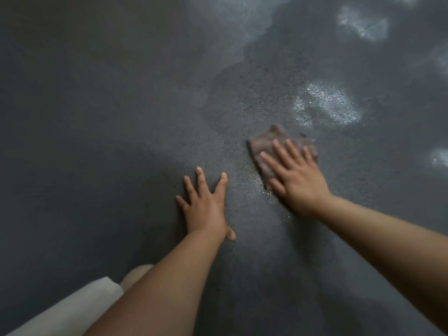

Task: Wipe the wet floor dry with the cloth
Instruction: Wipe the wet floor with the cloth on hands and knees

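Head view looks down on the floor, a dark grey speckled expanse that fills the frame. Pale, glistening wet patches lie on its far right part, the nearest one just beyond the cloth, others further up and at the right edge. A faint wet sheen also shows on the floor between the two hands.

Both bare forearms reach in from the bottom of the frame. A bent knee with pale fabric over the thigh shows at the lower left, just beside the left forearm.

Right hand lies flat on the cloth, fingers straight and slightly spread, pressing it down onto the floor; the grip is no pinch, only an open palm on top. Left hand rests flat on the bare floor nearer the body, fingers splayed wide apart, thumb tucked back near the wrist, holding nothing. It is apart from the cloth, with the wet strip of floor between.

Cloth is a small crumpled brownish-grey rag, lying on the floor under the right hand's palm and fingers. Its far and left edges stick out beyond the fingertips, and a lower corner shows beside the thumb. The hand and cloth are slightly blurred.
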A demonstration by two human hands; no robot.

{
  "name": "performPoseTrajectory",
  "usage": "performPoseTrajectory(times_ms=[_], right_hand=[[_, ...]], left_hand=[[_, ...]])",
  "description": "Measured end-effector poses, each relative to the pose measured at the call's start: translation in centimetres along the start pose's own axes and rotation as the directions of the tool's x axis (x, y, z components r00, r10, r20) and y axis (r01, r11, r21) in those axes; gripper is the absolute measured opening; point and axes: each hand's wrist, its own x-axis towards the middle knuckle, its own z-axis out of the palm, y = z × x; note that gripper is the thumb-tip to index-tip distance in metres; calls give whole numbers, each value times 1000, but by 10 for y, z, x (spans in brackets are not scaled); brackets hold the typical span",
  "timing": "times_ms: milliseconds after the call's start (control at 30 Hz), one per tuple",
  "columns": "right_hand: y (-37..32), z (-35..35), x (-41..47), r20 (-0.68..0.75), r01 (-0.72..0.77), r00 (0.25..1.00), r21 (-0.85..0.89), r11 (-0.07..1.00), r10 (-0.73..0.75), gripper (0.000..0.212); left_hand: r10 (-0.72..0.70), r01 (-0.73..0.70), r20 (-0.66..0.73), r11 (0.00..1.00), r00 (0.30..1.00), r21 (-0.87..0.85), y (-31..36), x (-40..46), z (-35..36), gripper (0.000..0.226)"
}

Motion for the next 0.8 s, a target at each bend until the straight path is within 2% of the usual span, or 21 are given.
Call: performPoseTrajectory(times_ms=[67,200,267,333,433,600,733,800], right_hand=[[24,-15,29,11,-181,984,41,983,180,70],[35,-33,85,1,-457,888,108,883,460,58],[30,-38,112,12,-557,826,170,813,564,58],[23,-44,136,24,-597,795,200,777,606,58],[11,-56,162,74,-560,826,210,801,558,59],[-19,-60,185,100,-385,923,179,905,373,58],[-65,-55,174,70,-92,994,105,990,85,58],[-78,-48,161,60,92,994,41,995,-94,59]], left_hand=[[1,-1,5,1000,1000,-8,0,1,-1,136],[-4,4,23,1000,1000,-13,1,2,-1,136],[-5,5,23,1000,1000,-11,1,2,0,136],[-2,2,26,1000,1000,-12,2,2,-2,136],[4,-3,40,1000,999,-21,3,2,-4,134],[7,-6,44,1000,999,-22,3,2,-3,135],[9,-8,43,1000,999,-24,2,2,-3,135],[2,-1,44,1000,999,-24,2,2,-2,135]])
